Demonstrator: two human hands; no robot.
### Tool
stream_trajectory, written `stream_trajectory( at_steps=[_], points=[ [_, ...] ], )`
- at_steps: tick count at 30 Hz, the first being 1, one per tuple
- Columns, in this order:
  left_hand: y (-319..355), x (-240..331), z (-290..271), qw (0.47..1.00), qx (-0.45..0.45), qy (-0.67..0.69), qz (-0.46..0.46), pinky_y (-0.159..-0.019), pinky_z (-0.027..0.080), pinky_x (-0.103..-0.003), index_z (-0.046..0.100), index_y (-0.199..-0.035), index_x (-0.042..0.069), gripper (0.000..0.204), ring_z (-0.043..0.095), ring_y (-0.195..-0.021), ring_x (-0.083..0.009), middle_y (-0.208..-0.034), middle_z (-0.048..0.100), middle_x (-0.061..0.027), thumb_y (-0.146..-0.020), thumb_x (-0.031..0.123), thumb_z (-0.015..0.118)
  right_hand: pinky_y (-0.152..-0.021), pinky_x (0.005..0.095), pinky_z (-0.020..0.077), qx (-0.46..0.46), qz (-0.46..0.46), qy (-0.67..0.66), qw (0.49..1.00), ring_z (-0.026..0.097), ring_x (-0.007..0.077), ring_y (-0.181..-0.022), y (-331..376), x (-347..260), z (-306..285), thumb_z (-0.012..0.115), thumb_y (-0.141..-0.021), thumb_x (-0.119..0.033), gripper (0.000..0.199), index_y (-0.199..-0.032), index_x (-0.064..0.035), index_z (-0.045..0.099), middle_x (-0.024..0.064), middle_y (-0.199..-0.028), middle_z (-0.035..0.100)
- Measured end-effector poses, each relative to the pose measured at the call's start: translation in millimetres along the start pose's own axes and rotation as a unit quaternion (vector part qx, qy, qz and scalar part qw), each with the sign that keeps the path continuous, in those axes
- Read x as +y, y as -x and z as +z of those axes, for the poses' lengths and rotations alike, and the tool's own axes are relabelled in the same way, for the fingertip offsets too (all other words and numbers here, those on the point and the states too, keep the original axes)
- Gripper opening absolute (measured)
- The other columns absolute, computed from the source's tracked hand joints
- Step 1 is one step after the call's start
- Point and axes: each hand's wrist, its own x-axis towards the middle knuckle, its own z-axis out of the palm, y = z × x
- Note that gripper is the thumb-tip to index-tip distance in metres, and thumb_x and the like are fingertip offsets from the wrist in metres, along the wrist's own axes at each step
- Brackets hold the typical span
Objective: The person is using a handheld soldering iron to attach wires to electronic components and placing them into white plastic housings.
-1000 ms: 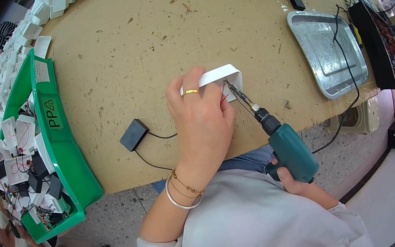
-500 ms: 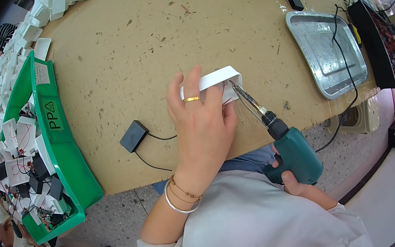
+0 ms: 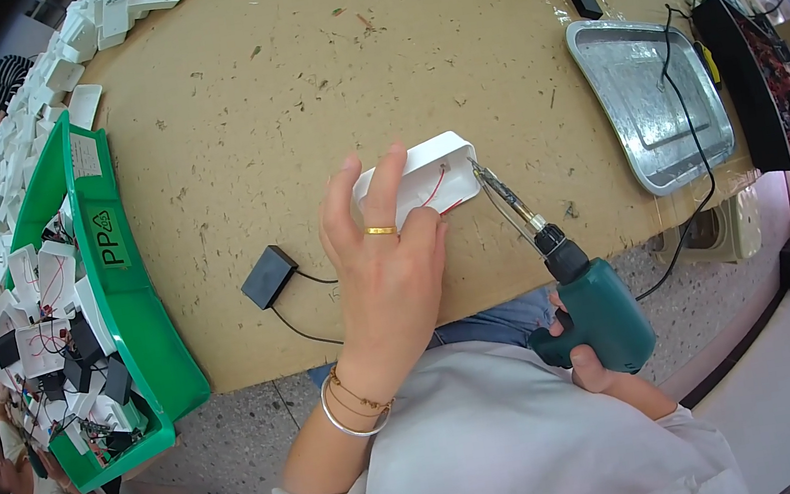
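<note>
A white plastic case (image 3: 442, 149) stands on the table with its open side toward me, a thin red wire (image 3: 435, 191) showing inside. My left hand (image 3: 382, 259) grips its left part, fingers bent over the far wall and into the opening. In my right hand (image 3: 589, 368) is a dark green, pistol-shaped soldering gun (image 3: 606, 313), gripped by its handle. Its metal tip points at the case's right end; whether they touch I cannot tell. Left of my left hand lies a black box (image 3: 269, 277), whose black wires run under that hand.
A green bin (image 3: 135, 304) of white cases and wired black boxes stands at the left. White cases (image 3: 20, 168) pile up behind it. At the right are a metal tray (image 3: 663, 174) crossed by a black cord and a long black box (image 3: 748, 96).
My left hand has shifted a little left, its fingers drawing back from the case's right part, so more of the inside and red wire shows. The soldering gun has moved slightly right.
</note>
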Motion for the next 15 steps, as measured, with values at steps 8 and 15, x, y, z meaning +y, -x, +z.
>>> stream_trajectory(
  at_steps=[8,15],
  points=[
    [0.9,1.8,-8.5,0.996,0.077,-0.001,0.052,-0.087,0.036,-0.043,0.059,-0.075,0.008,0.018,0.041,-0.112,-0.0292,-0.125,0.048,-0.0038,-0.065,0.008,0.073,-0.074,0.0294,0.0447,-0.055,0.056,0.006,0.997,0.053,0.0127,-0.085,11.3,7.5,-10.5,0.056,-0.082,-0.056,0.075,-0.129,0.0021,0.043,0.0094,-0.120,0.052],
    [12.1,-0.5,-1.1,0.993,0.043,-0.109,0.026,-0.091,0.029,-0.045,0.059,-0.073,0.008,0.017,0.039,-0.112,-0.0289,-0.127,0.048,-0.0033,-0.065,0.014,0.073,-0.075,0.0287,0.0436,-0.050,0.060,-0.010,0.997,0.050,0.0121,-0.087,12.9,8.8,-8.6,0.054,-0.083,-0.055,0.075,-0.129,0.0031,0.043,0.0074,-0.118,0.050]
  ],
)
